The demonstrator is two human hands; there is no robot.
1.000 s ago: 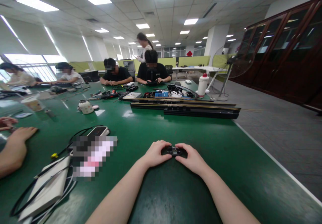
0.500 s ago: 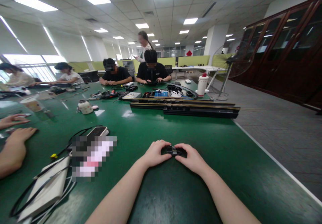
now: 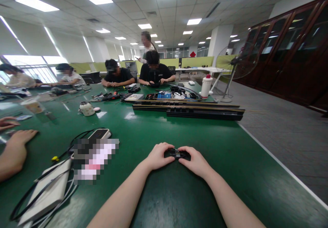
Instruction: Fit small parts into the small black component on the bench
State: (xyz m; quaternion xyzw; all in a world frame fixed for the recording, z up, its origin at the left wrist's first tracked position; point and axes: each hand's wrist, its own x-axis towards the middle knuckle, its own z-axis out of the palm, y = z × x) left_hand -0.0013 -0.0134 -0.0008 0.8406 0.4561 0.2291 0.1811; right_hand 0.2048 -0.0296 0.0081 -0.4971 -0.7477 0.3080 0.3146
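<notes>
A small black part (image 3: 176,153) with a paler, shiny middle lies between my two hands, low over the green table (image 3: 143,132). My left hand (image 3: 159,155) grips its left end, thumb in front and fingers behind. The right end is pinched the same way by my right hand (image 3: 196,161). The fingers cover both ends, and the part is too small to name its kind; whether it rests on the tabletop I cannot tell.
Black rails (image 3: 205,113) with thin brass-coloured rods lie across the table ahead. At left are a white box (image 3: 46,190) with cables and a blurred pinkish item (image 3: 96,161). Another person's arm (image 3: 15,152) rests at far left. A white bottle (image 3: 206,87) stands beyond the rails.
My hands and the black part stay almost in place. Across the table, a seated person's head has shifted slightly, and the fingers of the person at far left have moved.
</notes>
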